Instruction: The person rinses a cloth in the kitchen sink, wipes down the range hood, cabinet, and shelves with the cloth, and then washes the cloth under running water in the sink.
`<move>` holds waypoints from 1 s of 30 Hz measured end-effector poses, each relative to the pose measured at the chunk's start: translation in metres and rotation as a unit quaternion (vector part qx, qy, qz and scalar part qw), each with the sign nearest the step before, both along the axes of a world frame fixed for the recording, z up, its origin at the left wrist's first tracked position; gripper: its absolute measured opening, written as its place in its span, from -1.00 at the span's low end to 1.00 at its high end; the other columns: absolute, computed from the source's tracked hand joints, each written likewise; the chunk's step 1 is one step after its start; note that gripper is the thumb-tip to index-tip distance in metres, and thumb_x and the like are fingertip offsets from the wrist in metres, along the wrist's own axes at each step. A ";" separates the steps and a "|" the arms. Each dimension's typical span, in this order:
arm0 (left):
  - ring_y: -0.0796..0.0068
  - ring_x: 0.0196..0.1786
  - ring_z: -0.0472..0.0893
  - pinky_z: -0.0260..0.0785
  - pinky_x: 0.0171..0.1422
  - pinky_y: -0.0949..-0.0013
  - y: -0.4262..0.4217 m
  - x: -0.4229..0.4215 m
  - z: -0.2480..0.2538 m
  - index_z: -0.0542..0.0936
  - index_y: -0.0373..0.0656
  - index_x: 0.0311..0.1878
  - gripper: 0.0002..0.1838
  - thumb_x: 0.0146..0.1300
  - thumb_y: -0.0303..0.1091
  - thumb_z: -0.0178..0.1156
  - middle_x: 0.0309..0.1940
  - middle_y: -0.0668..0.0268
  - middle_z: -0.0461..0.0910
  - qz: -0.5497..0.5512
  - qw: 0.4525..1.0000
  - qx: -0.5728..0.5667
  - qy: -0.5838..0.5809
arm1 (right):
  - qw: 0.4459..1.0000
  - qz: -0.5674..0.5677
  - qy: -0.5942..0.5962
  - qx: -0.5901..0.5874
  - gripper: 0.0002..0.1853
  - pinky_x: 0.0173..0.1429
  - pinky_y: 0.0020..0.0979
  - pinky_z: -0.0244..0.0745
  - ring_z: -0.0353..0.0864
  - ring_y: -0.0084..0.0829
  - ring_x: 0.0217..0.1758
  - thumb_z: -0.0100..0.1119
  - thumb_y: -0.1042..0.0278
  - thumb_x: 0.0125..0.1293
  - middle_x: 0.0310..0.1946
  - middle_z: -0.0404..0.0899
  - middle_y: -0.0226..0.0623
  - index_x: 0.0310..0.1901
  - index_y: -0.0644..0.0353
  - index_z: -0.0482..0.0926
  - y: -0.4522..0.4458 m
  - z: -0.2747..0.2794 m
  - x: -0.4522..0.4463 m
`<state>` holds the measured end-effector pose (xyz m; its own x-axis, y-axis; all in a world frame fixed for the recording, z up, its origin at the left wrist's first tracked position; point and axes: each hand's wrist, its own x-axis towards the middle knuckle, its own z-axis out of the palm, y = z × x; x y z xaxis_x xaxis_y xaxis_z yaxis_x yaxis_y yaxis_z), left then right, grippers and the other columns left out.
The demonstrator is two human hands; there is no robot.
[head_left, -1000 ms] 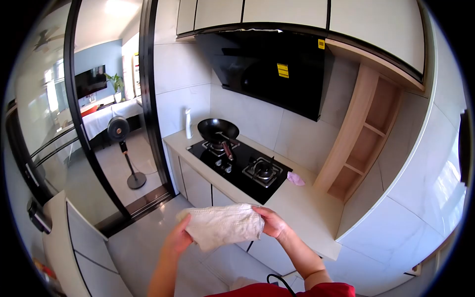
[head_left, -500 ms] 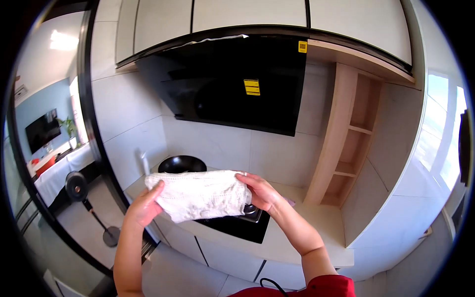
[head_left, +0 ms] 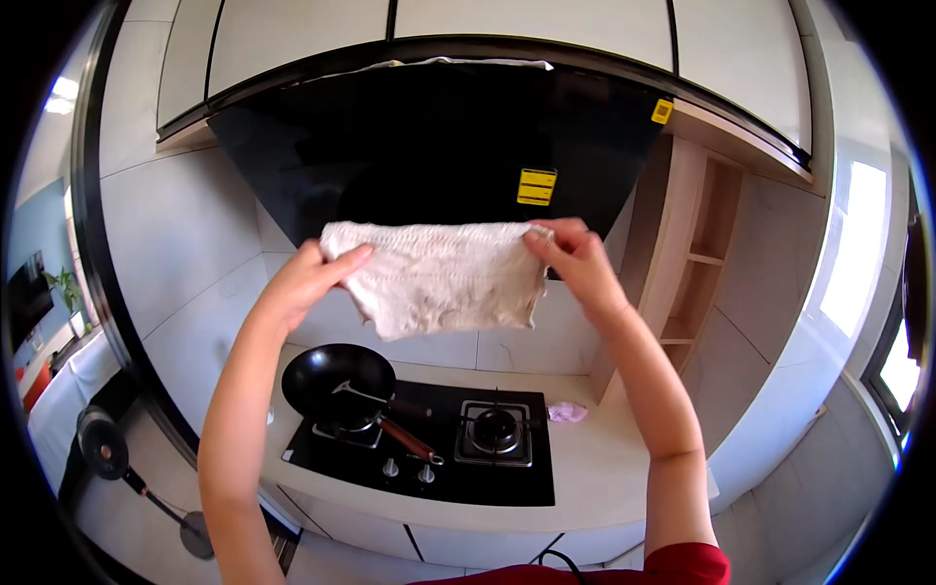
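Note:
A folded white cloth (head_left: 439, 278) with a few stains hangs stretched between my two hands, in front of the lower part of the black range hood (head_left: 409, 146). My left hand (head_left: 310, 283) pinches its upper left corner, thumb on the near side. At the upper right corner, my right hand (head_left: 577, 261) grips the cloth between thumb and fingers. Below the cloth lies the black gas stove (head_left: 448, 414), with a wok (head_left: 336, 385) on its left burner. Inside the wok rests the metal end of a spatula, its wooden handle (head_left: 409, 439) extending over the stove.
A pale purple cloth (head_left: 566, 412) lies on the counter (head_left: 604, 458) right of the stove. Wooden shelves (head_left: 697, 258) stand at the right, and cabinets (head_left: 536, 24) run above the hood. At the left, beyond a dark door frame, stands a black floor fan (head_left: 102, 444).
Both hands have raised the white cloth from in front of the stove to the hood's lower edge. The view has turned right, and the stove, wok and spatula now show.

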<state>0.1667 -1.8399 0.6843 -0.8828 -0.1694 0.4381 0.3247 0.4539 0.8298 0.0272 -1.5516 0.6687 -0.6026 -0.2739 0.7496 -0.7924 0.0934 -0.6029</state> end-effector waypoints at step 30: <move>0.10 0.29 0.29 0.22 0.32 0.16 -0.004 -0.224 0.087 0.28 0.06 0.34 -0.29 0.07 -0.42 0.28 0.26 0.12 0.24 0.301 0.656 -0.340 0.603 | 0.617 -0.365 0.672 0.186 -0.44 -0.04 -0.32 0.52 0.52 -0.41 0.02 0.20 0.22 0.13 0.30 0.25 -0.60 0.22 -0.26 0.37 -0.122 0.138 -0.114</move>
